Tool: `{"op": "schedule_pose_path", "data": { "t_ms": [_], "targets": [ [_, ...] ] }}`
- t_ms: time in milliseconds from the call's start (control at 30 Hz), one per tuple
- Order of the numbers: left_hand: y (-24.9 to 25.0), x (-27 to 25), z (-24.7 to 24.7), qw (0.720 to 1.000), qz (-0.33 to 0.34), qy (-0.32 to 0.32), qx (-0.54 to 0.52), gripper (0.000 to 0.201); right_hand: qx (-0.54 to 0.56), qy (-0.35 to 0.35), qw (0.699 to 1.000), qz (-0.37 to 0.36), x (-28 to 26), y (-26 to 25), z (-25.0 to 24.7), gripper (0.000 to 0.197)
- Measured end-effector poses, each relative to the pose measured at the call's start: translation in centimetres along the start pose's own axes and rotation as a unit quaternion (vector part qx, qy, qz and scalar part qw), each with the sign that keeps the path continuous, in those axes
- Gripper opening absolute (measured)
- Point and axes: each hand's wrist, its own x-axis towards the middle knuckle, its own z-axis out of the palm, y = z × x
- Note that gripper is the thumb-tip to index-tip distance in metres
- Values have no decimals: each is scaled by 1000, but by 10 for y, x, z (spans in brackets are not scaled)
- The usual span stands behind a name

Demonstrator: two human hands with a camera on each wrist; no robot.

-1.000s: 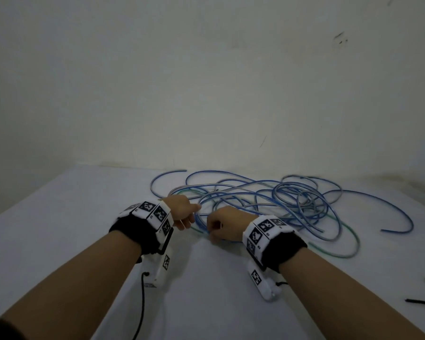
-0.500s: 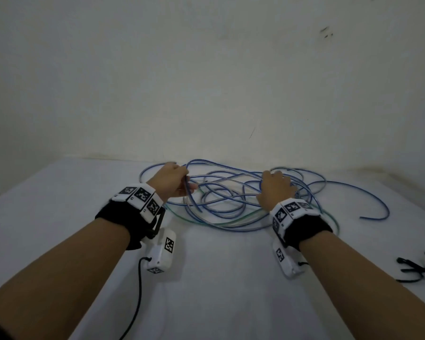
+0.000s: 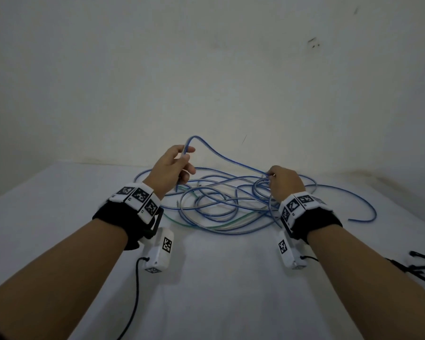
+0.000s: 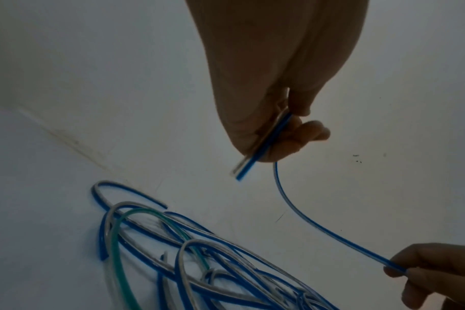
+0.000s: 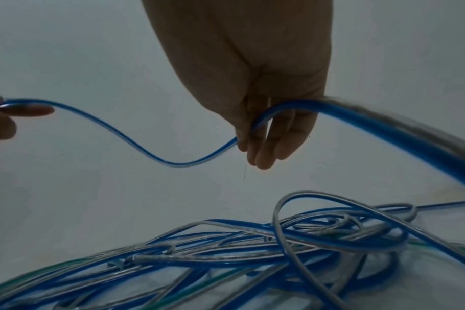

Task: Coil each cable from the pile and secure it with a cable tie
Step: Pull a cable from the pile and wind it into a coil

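Note:
A tangled pile of blue and clear cables (image 3: 221, 204), with one green strand (image 3: 182, 223) in it, lies on the white table. My left hand (image 3: 174, 165) is raised above the pile's left side and pinches the end of a blue cable (image 3: 227, 160) between thumb and fingers (image 4: 276, 144); a short stub (image 4: 242, 169) sticks out below the grip. That cable arches over to my right hand (image 3: 284, 182), which holds it between thumb and fingers (image 5: 255, 134) just above the pile's right side. From there the cable (image 5: 385, 128) runs on past the right wrist.
The white table (image 3: 219, 278) meets a pale wall close behind the pile. Black cable ties (image 3: 420, 266) lie at the table's right edge. One blue cable end (image 3: 363, 214) curls out to the right of the pile. A black cord (image 3: 135, 290) hangs from my left wrist unit.
My left hand has risen above the pile with the blue cable end. My right hand has shifted right and taken the same cable, which now spans between the hands.

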Motion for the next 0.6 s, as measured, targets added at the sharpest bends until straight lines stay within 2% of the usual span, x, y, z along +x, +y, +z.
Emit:
{"op": "schedule_pose_path", "data": {
  "t_ms": [100, 200, 267, 333, 433, 533, 600],
  "targets": [
    [3, 3, -6, 999, 2, 44, 0, 26, 21, 0, 1000, -7, -3, -1, 2, 26],
    [10, 2, -7, 997, -13, 19, -79, 29, 20, -7, 1000, -16, -6, -8, 4, 28],
    [13, -2, -6, 997, 20, 5, -77, 28, 31, -7, 999, -19, -7, -13, 6, 28],
    [13, -6, -5, 997, 64, 13, -27, 24, 52, -6, 998, -27, -9, -19, 7, 28],
    [9, -4, -4, 995, 84, 35, 29, 26, 61, -51, 995, -68, -15, -26, 8, 28],
    [5, -1, -3, 998, 50, 27, -16, 27, 107, -109, 982, -107, -25, -33, 10, 26],
    [5, -1, -2, 998, 52, 5, -35, 26, 128, -142, 973, -127, -29, -36, 11, 23]
  ]
}}
